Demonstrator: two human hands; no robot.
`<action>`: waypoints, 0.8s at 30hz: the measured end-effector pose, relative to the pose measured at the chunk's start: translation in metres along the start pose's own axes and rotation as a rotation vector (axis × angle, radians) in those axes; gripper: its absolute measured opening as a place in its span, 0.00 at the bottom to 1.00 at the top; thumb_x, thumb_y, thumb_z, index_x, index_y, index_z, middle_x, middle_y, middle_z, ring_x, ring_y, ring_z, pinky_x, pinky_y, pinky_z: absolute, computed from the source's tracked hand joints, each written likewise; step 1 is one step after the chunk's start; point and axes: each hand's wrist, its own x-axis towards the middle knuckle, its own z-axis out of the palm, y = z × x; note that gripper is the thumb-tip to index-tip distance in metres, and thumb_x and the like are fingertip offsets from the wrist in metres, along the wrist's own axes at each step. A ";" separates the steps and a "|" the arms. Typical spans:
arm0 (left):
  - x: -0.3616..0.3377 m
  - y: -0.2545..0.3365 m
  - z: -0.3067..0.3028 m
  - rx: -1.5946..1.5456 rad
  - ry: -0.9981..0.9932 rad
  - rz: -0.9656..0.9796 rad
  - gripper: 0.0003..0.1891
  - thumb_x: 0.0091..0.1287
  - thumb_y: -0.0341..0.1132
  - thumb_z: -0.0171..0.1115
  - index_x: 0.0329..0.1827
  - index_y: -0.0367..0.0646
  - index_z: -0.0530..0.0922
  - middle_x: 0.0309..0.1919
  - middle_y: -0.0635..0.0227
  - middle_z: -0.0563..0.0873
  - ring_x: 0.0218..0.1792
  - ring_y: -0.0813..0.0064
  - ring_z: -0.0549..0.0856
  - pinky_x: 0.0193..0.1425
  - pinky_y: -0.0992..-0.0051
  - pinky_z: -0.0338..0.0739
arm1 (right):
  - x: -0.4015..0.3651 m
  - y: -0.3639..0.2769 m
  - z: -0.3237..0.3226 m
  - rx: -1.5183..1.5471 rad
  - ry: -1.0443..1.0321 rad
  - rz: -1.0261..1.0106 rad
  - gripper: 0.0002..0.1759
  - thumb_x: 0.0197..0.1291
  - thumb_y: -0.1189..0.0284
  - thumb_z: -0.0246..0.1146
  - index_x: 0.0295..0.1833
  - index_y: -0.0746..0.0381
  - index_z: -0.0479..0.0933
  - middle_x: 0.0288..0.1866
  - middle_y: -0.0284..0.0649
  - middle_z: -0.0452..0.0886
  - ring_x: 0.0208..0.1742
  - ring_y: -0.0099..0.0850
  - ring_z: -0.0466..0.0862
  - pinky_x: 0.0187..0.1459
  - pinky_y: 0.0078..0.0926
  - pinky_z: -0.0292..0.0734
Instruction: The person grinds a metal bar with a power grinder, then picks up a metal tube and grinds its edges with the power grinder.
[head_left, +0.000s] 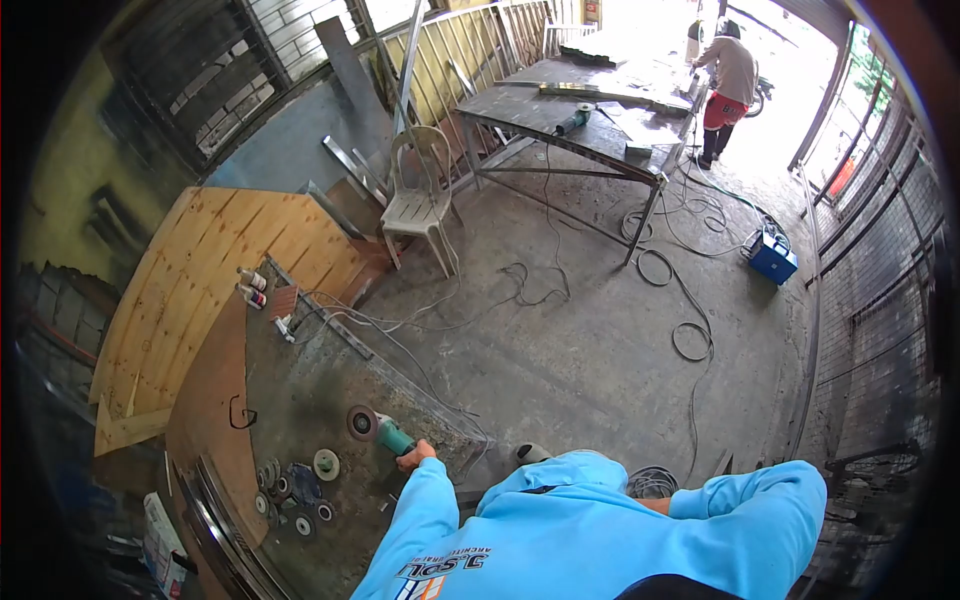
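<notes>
My left hand (416,455) is wrapped round the rear of a green angle grinder (393,436) above the near workbench (330,400). The grinder's round disc (362,423) faces up and to the left. Below it on the bench lie several loose discs (326,464) and a dark cluster of wheels (297,485). Of my right hand only a bit near the wrist (655,504) shows at the blue sleeve's end, by a coil of cable (653,482); its fingers are hidden.
A plastic chair (418,205) stands beyond the bench. Another grinder (574,121) lies on the far metal table (500,103). A person (727,85) bends at its far end. Cables (690,340) cross the floor near a blue machine (772,258). Small bottles (252,290) stand on the bench.
</notes>
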 end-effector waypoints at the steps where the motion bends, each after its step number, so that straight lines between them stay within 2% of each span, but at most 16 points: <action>1: 0.001 -0.002 -0.001 0.004 0.006 -0.012 0.37 0.50 0.35 0.82 0.62 0.28 0.77 0.62 0.40 0.81 0.58 0.40 0.85 0.64 0.46 0.84 | -0.001 0.002 -0.002 -0.004 -0.008 -0.005 0.12 0.61 0.66 0.70 0.42 0.64 0.88 0.37 0.54 0.89 0.39 0.52 0.90 0.44 0.47 0.83; 3: -0.002 0.003 -0.004 0.011 -0.063 -0.003 0.38 0.53 0.36 0.80 0.65 0.26 0.74 0.63 0.40 0.79 0.61 0.40 0.83 0.70 0.45 0.79 | -0.004 0.006 -0.005 -0.014 -0.032 -0.015 0.12 0.61 0.66 0.70 0.42 0.63 0.88 0.37 0.53 0.89 0.39 0.52 0.90 0.44 0.47 0.83; 5: -0.005 0.006 -0.009 0.005 -0.088 -0.008 0.36 0.52 0.38 0.80 0.62 0.27 0.76 0.61 0.40 0.81 0.59 0.40 0.84 0.68 0.44 0.80 | -0.006 0.011 -0.011 -0.032 -0.066 -0.030 0.12 0.61 0.66 0.70 0.42 0.63 0.88 0.37 0.53 0.89 0.39 0.52 0.90 0.44 0.46 0.83; 7: -0.010 0.007 -0.012 0.031 -0.016 0.055 0.34 0.50 0.38 0.81 0.58 0.28 0.78 0.57 0.40 0.83 0.55 0.39 0.87 0.64 0.44 0.83 | -0.006 0.017 -0.021 -0.062 -0.118 -0.057 0.12 0.61 0.66 0.70 0.42 0.63 0.88 0.37 0.53 0.89 0.39 0.51 0.90 0.43 0.46 0.83; 9: 0.005 -0.006 0.006 -0.021 0.086 0.112 0.26 0.45 0.40 0.84 0.43 0.32 0.85 0.43 0.45 0.91 0.41 0.44 0.92 0.48 0.51 0.88 | 0.001 0.023 -0.038 -0.107 -0.194 -0.102 0.12 0.61 0.66 0.70 0.42 0.63 0.88 0.37 0.53 0.89 0.39 0.51 0.90 0.43 0.46 0.83; 10: -0.004 0.002 -0.005 -0.038 0.017 0.135 0.18 0.44 0.36 0.82 0.34 0.35 0.85 0.35 0.50 0.93 0.36 0.49 0.92 0.45 0.51 0.87 | 0.014 0.025 -0.048 -0.140 -0.252 -0.149 0.11 0.61 0.66 0.70 0.42 0.63 0.88 0.37 0.53 0.89 0.39 0.51 0.90 0.43 0.46 0.83; 11: -0.017 0.009 -0.011 -0.111 0.009 0.089 0.15 0.44 0.34 0.80 0.29 0.36 0.84 0.33 0.53 0.93 0.34 0.54 0.92 0.43 0.53 0.87 | 0.037 0.023 -0.057 -0.178 -0.333 -0.228 0.11 0.61 0.66 0.70 0.42 0.63 0.88 0.37 0.53 0.89 0.39 0.51 0.90 0.43 0.46 0.83; 12: -0.020 0.011 -0.014 -0.142 -0.042 0.065 0.18 0.42 0.34 0.82 0.34 0.36 0.84 0.35 0.53 0.92 0.37 0.55 0.92 0.46 0.54 0.86 | 0.075 0.016 -0.063 -0.224 -0.435 -0.340 0.11 0.61 0.66 0.70 0.42 0.63 0.88 0.37 0.53 0.89 0.39 0.51 0.90 0.43 0.46 0.83; 13: -0.016 0.008 -0.018 -0.184 0.076 -0.070 0.18 0.42 0.34 0.82 0.34 0.36 0.84 0.35 0.53 0.92 0.37 0.55 0.92 0.46 0.54 0.86 | 0.121 0.001 -0.064 -0.277 -0.551 -0.470 0.11 0.61 0.66 0.70 0.42 0.63 0.88 0.37 0.53 0.89 0.39 0.51 0.90 0.43 0.46 0.83; 16: -0.004 0.008 -0.028 0.016 -0.408 -0.086 0.23 0.44 0.34 0.78 0.45 0.38 0.84 0.44 0.44 0.90 0.49 0.42 0.90 0.59 0.50 0.83 | 0.211 -0.054 -0.038 -0.410 -0.900 -0.791 0.11 0.61 0.66 0.70 0.42 0.63 0.88 0.37 0.53 0.89 0.39 0.51 0.90 0.43 0.46 0.83; 17: -0.011 -0.004 -0.009 -0.019 -0.035 0.095 0.26 0.49 0.36 0.79 0.51 0.37 0.82 0.52 0.43 0.87 0.56 0.42 0.87 0.65 0.50 0.81 | 0.225 -0.065 -0.029 -0.443 -0.987 -0.853 0.11 0.61 0.66 0.70 0.42 0.63 0.88 0.37 0.53 0.89 0.39 0.51 0.90 0.43 0.46 0.83; 19: -0.029 0.018 -0.028 -0.005 -0.002 -0.002 0.31 0.54 0.38 0.79 0.59 0.37 0.77 0.59 0.45 0.82 0.63 0.45 0.83 0.70 0.50 0.78 | 0.243 -0.077 -0.025 -0.496 -1.090 -0.906 0.11 0.61 0.66 0.70 0.42 0.62 0.88 0.37 0.52 0.89 0.39 0.51 0.90 0.43 0.45 0.83; 22: -0.033 0.024 -0.035 0.035 0.001 -0.008 0.29 0.56 0.34 0.75 0.61 0.39 0.75 0.60 0.47 0.79 0.62 0.41 0.82 0.68 0.51 0.80 | 0.253 -0.083 -0.025 -0.547 -1.156 -0.931 0.11 0.61 0.66 0.70 0.42 0.62 0.88 0.37 0.52 0.89 0.38 0.50 0.90 0.43 0.45 0.83; 24: -0.036 0.029 -0.047 0.033 -0.048 -0.029 0.30 0.58 0.36 0.76 0.63 0.39 0.74 0.62 0.47 0.79 0.64 0.43 0.81 0.69 0.51 0.78 | 0.261 -0.091 -0.019 -0.571 -1.199 -0.957 0.10 0.61 0.67 0.70 0.42 0.62 0.88 0.36 0.52 0.89 0.38 0.50 0.90 0.43 0.45 0.83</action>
